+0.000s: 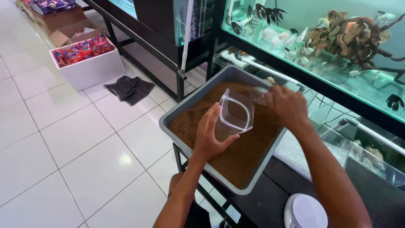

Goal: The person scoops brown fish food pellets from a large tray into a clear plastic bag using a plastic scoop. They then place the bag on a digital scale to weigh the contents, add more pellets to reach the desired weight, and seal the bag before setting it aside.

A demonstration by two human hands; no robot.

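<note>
Holding a clear plastic pouch [235, 115] open over the grey tray [182, 110] of brown pellets [249, 152], left hand [210, 137] grips its side, right hand [287, 105] pinches the rim. Filling looks under way; next calls for scooping pellets inside.

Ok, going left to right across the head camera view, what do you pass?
White box of red packets → dark cloth on the floor → left hand → clear plastic bag → right hand → driftwood in the aquarium.
</note>
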